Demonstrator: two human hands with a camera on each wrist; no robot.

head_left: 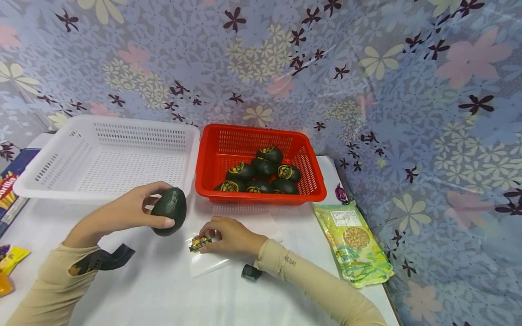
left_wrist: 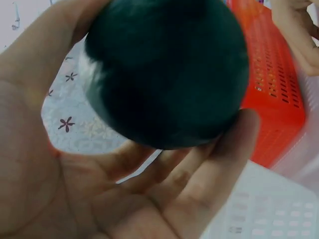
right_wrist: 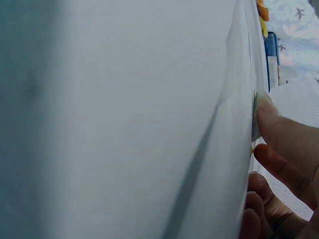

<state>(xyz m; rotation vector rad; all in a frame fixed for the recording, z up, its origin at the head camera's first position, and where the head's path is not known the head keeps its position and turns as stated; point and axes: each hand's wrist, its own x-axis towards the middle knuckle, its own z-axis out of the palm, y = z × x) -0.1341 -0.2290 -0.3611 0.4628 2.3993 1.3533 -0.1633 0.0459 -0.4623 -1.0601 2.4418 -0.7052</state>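
One dark green, egg-shaped avocado sits gripped in the left hand, above the white surface. Beside it, the right hand pinches a small yellow-and-black sticker; peeling slowly should avoid tearing.

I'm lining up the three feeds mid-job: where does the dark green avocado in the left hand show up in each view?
Head: the avocado sits left of centre, held by the left hand above the white table.
Left wrist: the avocado fills the upper middle, resting on the fingers.
Right wrist: not in it.
Shared landmark: the red basket, centre in the head view, right edge in the left wrist view.
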